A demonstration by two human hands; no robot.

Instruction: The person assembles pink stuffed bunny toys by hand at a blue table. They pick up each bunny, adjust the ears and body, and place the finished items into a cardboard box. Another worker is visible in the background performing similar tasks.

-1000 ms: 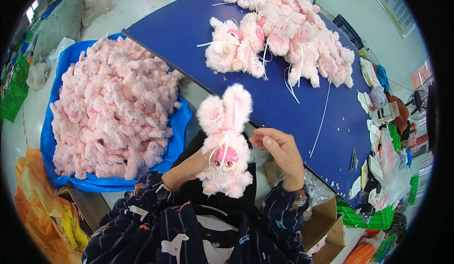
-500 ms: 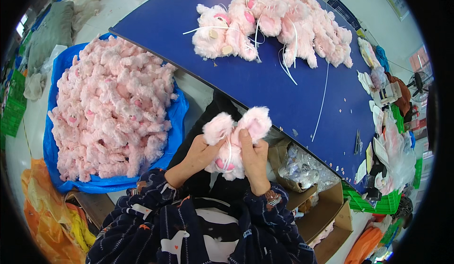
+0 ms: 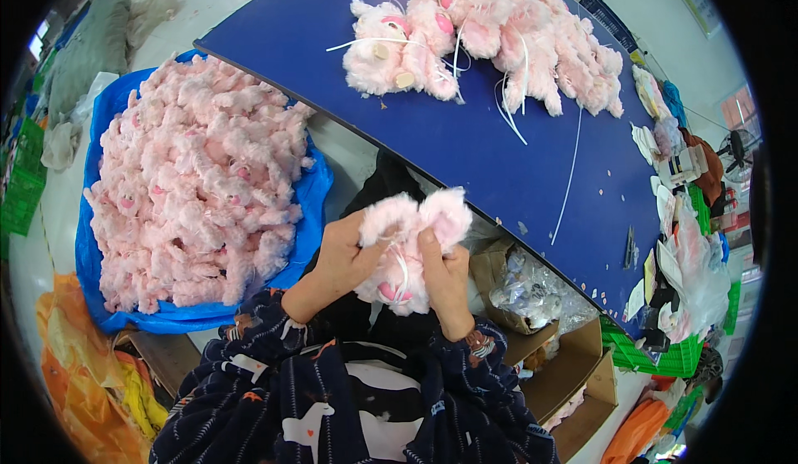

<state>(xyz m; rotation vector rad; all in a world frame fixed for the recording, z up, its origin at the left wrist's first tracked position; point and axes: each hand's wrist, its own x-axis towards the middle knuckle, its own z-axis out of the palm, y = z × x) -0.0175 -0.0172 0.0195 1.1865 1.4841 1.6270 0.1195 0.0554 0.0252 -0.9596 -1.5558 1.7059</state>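
Note:
Between my two hands is a pink plush toy (image 3: pixel 392 271) with long round ears and a bright pink muzzle, held up above my lap. White cord lies across its face. My left hand (image 3: pixel 342 256) grips the side of the head below one ear, thumb in front. On the other side my right hand (image 3: pixel 447 277) pinches the head under the other ear, its thumb pressed on the front of the plush. The fingers behind the toy are hidden.
Left of me a blue sack (image 3: pixel 320 206) holds a heap of pink plush pieces (image 3: pixel 195 190). A blue table (image 3: pixel 499 165) stands ahead, bearing more pink plush toys (image 3: pixel 499 36), white cords and tweezers (image 3: pixel 629 248). Cardboard boxes (image 3: pixel 573 372) sit at my right, beside a green crate (image 3: pixel 673 356).
My left hand has shifted slightly up along the toy's head, its fingers now nearer the ear. My right hand keeps its hold. The view has moved a little.

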